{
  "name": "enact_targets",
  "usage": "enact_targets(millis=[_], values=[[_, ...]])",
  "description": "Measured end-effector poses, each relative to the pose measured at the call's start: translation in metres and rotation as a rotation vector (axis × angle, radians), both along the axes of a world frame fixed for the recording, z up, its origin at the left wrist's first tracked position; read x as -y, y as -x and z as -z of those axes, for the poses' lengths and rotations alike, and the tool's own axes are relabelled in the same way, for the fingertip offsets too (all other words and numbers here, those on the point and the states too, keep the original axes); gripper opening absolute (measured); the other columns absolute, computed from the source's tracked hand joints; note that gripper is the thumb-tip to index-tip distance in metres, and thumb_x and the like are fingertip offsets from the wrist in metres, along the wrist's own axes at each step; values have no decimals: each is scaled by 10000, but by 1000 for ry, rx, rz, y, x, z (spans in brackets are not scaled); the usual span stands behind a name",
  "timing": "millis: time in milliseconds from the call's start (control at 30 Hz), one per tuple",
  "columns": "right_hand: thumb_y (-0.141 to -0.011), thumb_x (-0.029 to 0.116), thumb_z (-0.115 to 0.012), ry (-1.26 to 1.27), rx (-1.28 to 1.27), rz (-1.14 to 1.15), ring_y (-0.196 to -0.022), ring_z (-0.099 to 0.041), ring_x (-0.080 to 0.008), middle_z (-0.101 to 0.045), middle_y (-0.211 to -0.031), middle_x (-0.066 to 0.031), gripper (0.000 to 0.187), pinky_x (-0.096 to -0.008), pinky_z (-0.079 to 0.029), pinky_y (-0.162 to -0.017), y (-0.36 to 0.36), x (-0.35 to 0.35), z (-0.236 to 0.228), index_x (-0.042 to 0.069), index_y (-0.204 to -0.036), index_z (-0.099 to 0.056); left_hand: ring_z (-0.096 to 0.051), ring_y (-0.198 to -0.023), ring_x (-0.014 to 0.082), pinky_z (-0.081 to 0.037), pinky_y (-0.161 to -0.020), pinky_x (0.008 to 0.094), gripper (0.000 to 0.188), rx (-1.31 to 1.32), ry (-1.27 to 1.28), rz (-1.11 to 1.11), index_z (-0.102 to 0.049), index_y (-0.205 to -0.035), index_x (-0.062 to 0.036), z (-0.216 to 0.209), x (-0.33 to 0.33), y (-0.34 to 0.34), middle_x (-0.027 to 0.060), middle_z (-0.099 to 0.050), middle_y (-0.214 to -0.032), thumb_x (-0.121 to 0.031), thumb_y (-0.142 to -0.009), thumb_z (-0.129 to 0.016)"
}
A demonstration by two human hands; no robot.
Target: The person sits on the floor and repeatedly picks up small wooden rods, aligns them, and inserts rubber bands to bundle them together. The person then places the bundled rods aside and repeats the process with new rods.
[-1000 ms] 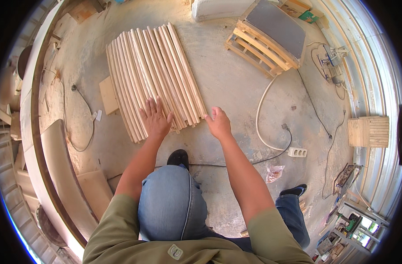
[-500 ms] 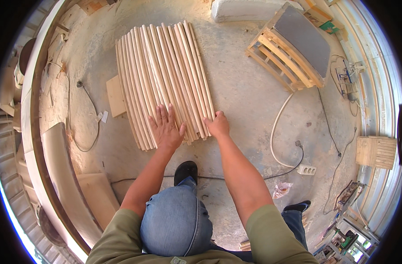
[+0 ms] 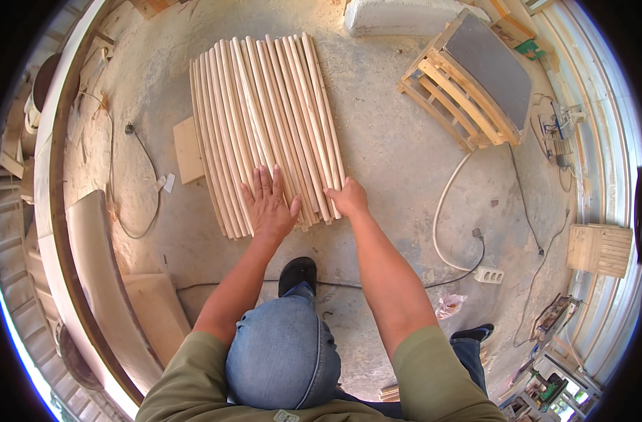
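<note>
Compared with 1.0 s ago, our right hand (image 3: 350, 199) sits farther over the wooden rods (image 3: 265, 119), its thumb now across the lower right ends. Thumb and fingers bracket that corner, though we cannot tell whether they pinch a rod. Our left hand (image 3: 272, 214) lies flat on the rods' lower middle, fingers apart, clamped on nothing.

We see the rods side by side on the concrete floor (image 3: 384, 133), left of upper centre. We judge the gathering into 1 row mostly done; uneven upper and lower ends seem to be what is left.

Along the row's left edge, a flat wooden board (image 3: 188, 150) limits room. Rightward, floor separates the rods from a slatted wooden frame (image 3: 461, 95), so we judge that side roomier. Below, a black cable (image 3: 338, 285) runs past our black shoe (image 3: 298, 274).
</note>
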State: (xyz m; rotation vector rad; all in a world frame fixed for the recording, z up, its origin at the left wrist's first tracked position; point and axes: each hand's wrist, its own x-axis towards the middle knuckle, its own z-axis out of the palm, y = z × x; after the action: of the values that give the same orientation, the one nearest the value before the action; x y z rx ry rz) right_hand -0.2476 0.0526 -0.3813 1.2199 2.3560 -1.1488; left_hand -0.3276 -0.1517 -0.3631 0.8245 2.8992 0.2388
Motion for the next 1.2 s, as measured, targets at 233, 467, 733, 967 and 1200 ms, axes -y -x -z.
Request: enact_targets(millis=[233,467,733,967,1200], values=[[-846,340,-806,-37,38,-5,-1079,-724,-448,-745,-1154,-291,526,-487,-565,-969,3,-4,3,-51,-1174,-677,-101,-1670,346,46,-1316,611,956,1,-16,2,-203,-1729,-118,1,1,0,223,-199,-1776,-561,-974,-586],[-843,250,-756,-93,63,-3,-1099,-716,-448,-752,-1138,-284,437,-496,-574,-972,-5,-15,4,-48,-1155,-691,-94,-1669,345,47,-1320,598,965,20,8,-6,-171,-1736,-129,-1,0,-1,224,-188,-1775,-567,-988,-596],[-872,168,-794,541,-138,330,-768,-741,-242,-741,-920,-155,366,-390,-588,-623,-51,-26,-7,-4,-1155,-636,-88,-1671,340,56,-1320,595,959,3,3,1,-169,-1736,-135,0,1,0,218,-189,-1777,-568,-989,-588],[-899,94,-751,815,-180,497,-581,-537,-92,-591,-761,-6,262,-276,-434,-469,-171,43,-61,37,-1119,-622,-80,-1675,327,52,-1320,601,926,40,24,-8,-208,-1729,-122,0,2,0,208,-187,-1783,-584,-1000,-543],[-875,131,-736,573,-322,449,-693,-652,-192,-674,-818,-70,229,-340,-527,-630,-282,117,-115,13,-1061,-672,-175,-1641,406,-135,-1318,556,946,312,-385,-100,-294,-1660,44,-36,-21,-24,316,-240,-1729,-647,-1054,-520]])
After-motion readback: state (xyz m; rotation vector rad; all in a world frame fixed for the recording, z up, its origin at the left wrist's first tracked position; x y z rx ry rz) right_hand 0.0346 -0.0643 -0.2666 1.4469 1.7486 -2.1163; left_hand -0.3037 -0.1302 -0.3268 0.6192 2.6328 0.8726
